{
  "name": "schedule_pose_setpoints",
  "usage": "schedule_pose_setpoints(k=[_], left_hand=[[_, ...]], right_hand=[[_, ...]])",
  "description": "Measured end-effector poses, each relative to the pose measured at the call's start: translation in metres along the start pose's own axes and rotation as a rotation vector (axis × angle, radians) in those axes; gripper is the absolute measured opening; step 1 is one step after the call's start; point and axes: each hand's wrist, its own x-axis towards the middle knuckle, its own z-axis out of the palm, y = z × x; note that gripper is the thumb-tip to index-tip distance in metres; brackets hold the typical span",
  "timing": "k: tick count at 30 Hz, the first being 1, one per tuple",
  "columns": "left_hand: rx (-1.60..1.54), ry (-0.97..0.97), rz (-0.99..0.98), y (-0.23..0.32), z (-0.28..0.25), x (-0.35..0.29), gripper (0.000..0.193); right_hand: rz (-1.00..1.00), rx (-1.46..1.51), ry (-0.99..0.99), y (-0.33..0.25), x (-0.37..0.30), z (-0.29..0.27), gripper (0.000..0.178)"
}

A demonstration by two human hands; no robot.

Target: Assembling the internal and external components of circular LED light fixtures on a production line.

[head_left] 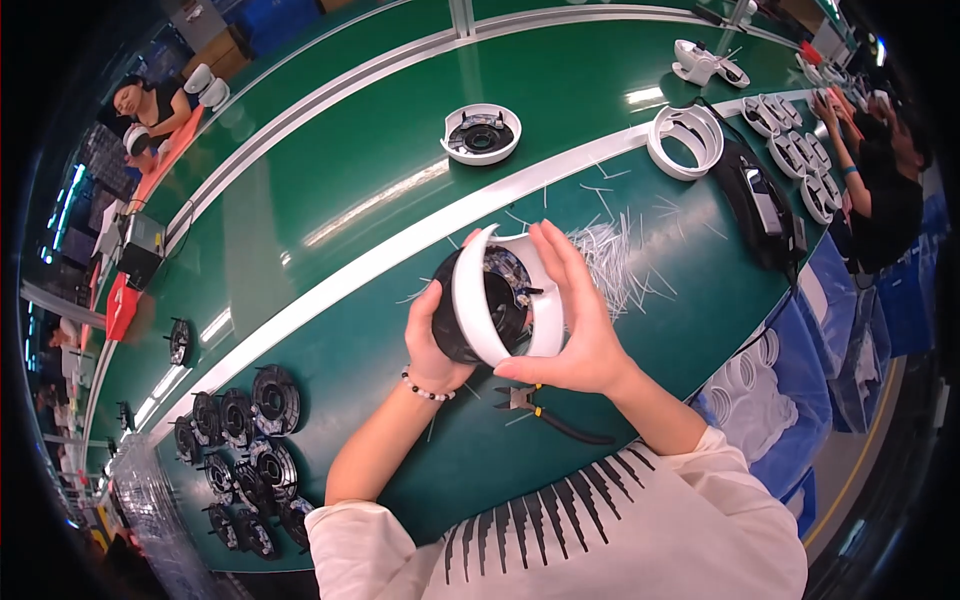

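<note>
Over the bench's middle, my left hand [430,350] grips a black round base [449,325] from its left side, fingers wrapped round the far edge. My right hand [588,340] is closed on a white ring-shaped housing [473,295], thumb on its lower rim and fingers along its right wall. Tilted, the housing stands against the base; small electronic parts show through its opening. Whether the two are joined, I cannot tell. Diagonal cutters [565,425] with black and yellow handles lie just below my hands. Thin white plastic strips [612,265] are heaped beyond my right hand.
Several black round bases [270,470] stand at the bench's left. A white-rimmed assembly [481,135] sits on the green belt beyond. White rings [685,143] and a black bag-like item [755,205] are to the right. Co-workers sit at far left and far right.
</note>
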Motion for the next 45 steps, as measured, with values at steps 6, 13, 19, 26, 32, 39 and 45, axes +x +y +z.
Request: schedule_pose_setpoints(k=[6, 13, 19, 26, 32, 39, 45], left_hand=[[-0.087, -0.088, 0.037, -0.004, 0.001, 0.000, 0.062], [-0.380, -0.097, 0.016, -0.005, 0.003, 0.000, 0.076], [-0.329, -0.261, -0.116, 0.004, -0.019, 0.001, 0.094], [-0.162, -0.212, -0.025, 0.002, -0.012, -0.009, 0.078], [-0.170, -0.024, -0.023, -0.002, -0.009, -0.006, 0.055], [-0.061, 0.020, 0.119, 0.003, 0.001, 0.004, 0.063], [-0.332, 0.201, -0.077, 0.029, -0.005, 0.016, 0.051]], right_hand=[[-0.136, -0.174, -0.014, -0.005, 0.006, 0.004, 0.119], [-0.304, -0.426, -0.039, -0.013, 0.009, 0.007, 0.112], [-0.394, -0.513, -0.287, -0.026, 0.022, -0.007, 0.109], [-0.347, -0.521, -0.346, -0.037, 0.031, -0.012, 0.105], [-0.258, -0.496, -0.130, -0.008, 0.010, 0.011, 0.108], [-0.318, -0.600, 0.204, 0.003, 0.005, 0.029, 0.104], [-0.490, -0.463, -0.104, 0.010, 0.028, 0.002, 0.057]])
